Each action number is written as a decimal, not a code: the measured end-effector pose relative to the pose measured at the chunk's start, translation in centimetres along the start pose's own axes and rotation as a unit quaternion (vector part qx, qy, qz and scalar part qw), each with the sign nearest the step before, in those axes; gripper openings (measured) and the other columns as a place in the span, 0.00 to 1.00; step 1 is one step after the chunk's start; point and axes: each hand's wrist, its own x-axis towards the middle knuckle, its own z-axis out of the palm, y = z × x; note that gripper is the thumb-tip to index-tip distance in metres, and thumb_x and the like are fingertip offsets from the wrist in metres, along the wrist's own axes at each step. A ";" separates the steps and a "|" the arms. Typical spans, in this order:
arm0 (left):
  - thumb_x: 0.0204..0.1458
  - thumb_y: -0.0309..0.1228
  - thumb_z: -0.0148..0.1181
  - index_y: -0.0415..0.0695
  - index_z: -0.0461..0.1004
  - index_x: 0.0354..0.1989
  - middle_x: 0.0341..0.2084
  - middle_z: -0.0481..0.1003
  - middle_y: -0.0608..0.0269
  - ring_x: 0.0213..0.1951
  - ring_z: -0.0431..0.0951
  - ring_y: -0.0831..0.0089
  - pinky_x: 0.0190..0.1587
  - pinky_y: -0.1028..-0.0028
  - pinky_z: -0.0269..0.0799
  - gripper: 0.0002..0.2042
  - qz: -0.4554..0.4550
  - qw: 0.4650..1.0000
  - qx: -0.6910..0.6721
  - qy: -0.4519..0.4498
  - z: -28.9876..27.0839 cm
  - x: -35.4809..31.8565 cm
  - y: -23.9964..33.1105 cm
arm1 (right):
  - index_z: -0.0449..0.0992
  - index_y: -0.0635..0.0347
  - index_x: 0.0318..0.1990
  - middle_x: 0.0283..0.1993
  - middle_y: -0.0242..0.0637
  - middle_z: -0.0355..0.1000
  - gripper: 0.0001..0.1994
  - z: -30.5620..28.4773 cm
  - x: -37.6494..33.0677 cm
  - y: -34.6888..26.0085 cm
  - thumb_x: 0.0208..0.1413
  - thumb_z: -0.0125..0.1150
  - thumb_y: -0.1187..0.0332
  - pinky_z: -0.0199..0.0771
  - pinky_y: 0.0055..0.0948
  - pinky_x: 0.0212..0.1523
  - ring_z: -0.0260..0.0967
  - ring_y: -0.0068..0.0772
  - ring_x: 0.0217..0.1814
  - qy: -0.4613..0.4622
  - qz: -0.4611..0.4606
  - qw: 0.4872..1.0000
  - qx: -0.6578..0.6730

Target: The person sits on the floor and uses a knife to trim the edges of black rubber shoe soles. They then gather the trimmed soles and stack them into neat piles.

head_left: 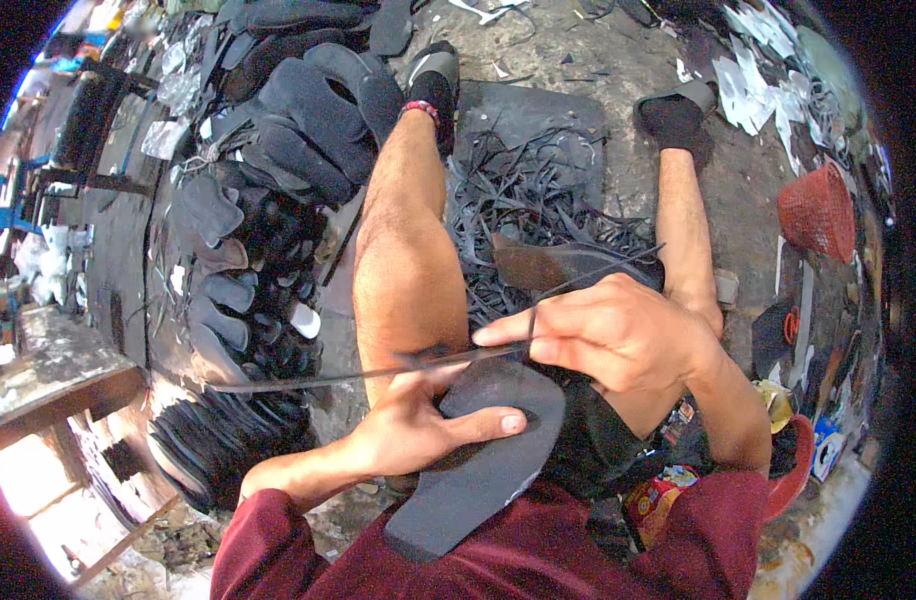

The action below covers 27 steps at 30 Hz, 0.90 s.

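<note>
Lying in left hand point(413, 428), dark sole point(490, 462); right hand point(623, 330) just beyond.

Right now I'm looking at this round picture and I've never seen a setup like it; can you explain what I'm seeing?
There's no machine: a seated person works bare-handed. A wide fisheye camera on their head looks down, so edges bend. The left hand holds a dark sole-shaped piece over the lap; the right hand pinches a long thin dark strip. On the ground lie a tangle of dark scraps, piled sole-shaped pieces and a red basket.
</note>
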 end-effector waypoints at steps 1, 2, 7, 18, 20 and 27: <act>0.56 0.37 0.70 0.39 0.78 0.51 0.39 0.81 0.66 0.42 0.78 0.79 0.46 0.74 0.76 0.19 -0.019 1.000 -0.013 -0.016 -0.1 -0.3 0.2 | 0.72 0.49 0.64 0.33 0.37 0.77 0.19 -0.4 -1.8 0.1 0.70 0.49 0.58 0.76 0.37 0.26 0.76 0.38 0.26 0.036 0.083 0.994 0.062; 0.58 0.38 0.68 0.39 0.78 0.53 0.41 0.81 0.65 0.43 0.78 0.79 0.48 0.73 0.75 0.19 0.029 0.999 -0.004 -0.021 -0.6 -0.6 -0.5 | 0.71 0.52 0.64 0.31 0.36 0.76 0.20 -1.1 -3.0 -0.3 0.71 0.47 0.58 0.75 0.35 0.25 0.74 0.34 0.24 0.069 0.160 0.977 0.121; 0.55 0.29 0.69 0.41 0.67 0.63 0.59 0.70 0.62 0.58 0.71 0.73 0.63 0.67 0.64 0.27 0.240 0.962 0.018 0.132 0.0 -1.3 1.8 | 0.59 0.60 0.70 0.26 0.31 0.70 0.26 1.9 -8.1 -0.5 0.73 0.42 0.54 0.67 0.22 0.21 0.66 0.22 0.21 0.309 0.374 0.805 0.341; 0.48 0.22 0.67 0.43 0.80 0.46 0.46 0.82 0.52 0.47 0.83 0.60 0.59 0.58 0.73 0.15 0.701 0.514 0.406 0.281 -5.1 1.1 8.1 | 0.68 0.54 0.61 0.23 0.33 0.65 0.22 9.2 -14.2 -1.9 0.73 0.40 0.49 0.65 0.26 0.17 0.62 0.25 0.16 0.573 0.264 0.640 0.438; 0.50 0.26 0.62 0.47 0.82 0.44 0.47 0.82 0.55 0.53 0.81 0.60 0.64 0.52 0.66 0.12 0.687 0.476 0.510 0.204 -4.5 1.9 5.3 | 0.68 0.55 0.52 0.24 0.33 0.66 0.20 10.2 -15.4 -1.1 0.72 0.40 0.48 0.65 0.28 0.17 0.62 0.27 0.16 0.587 0.254 0.639 0.429; 0.44 0.26 0.65 0.55 0.80 0.40 0.49 0.81 0.64 0.62 0.74 0.62 0.71 0.46 0.52 0.13 0.576 0.291 0.663 0.380 -7.6 8.4 13.9 | 0.66 0.55 0.34 0.25 0.34 0.64 0.23 10.8 -16.6 -0.9 0.71 0.40 0.45 0.65 0.29 0.18 0.61 0.29 0.16 0.644 0.265 0.579 0.425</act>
